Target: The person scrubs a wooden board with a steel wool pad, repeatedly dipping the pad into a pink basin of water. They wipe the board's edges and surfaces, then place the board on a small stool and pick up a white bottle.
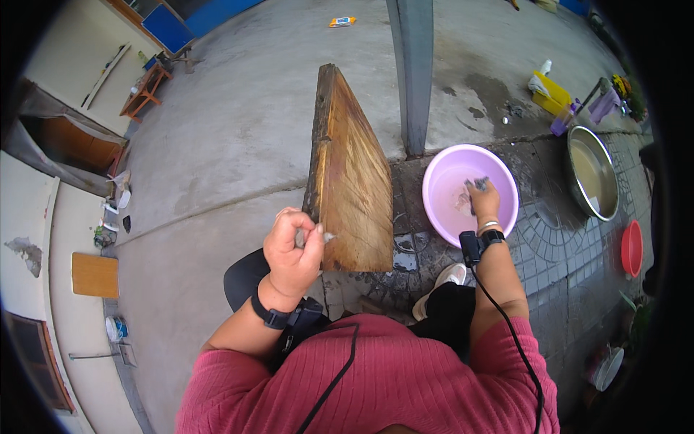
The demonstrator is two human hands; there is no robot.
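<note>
My left hand (293,247) is curled, thumb against fingers, at the near left edge of a thick wooden board (358,190). A small whitish-grey scrap (329,237) shows at its fingertips; what it is cannot be made out. The board is weathered, with rough dark bark-like wood along its left side and slanting marks across its face. Down inside a pink-purple plastic basin (442,200) is my right hand (486,199), its fingers around a small dark grey, limp-looking thing (480,183). Reddish bits (463,203) lie in the basin beside that hand.
A grey metal post (415,81) rises just beyond the board and basin. To the right stand a large metal basin (593,173) of cloudy liquid, a red bowl (631,248) and a yellow tub (550,97). An orange packet (342,22) lies on the concrete ahead.
</note>
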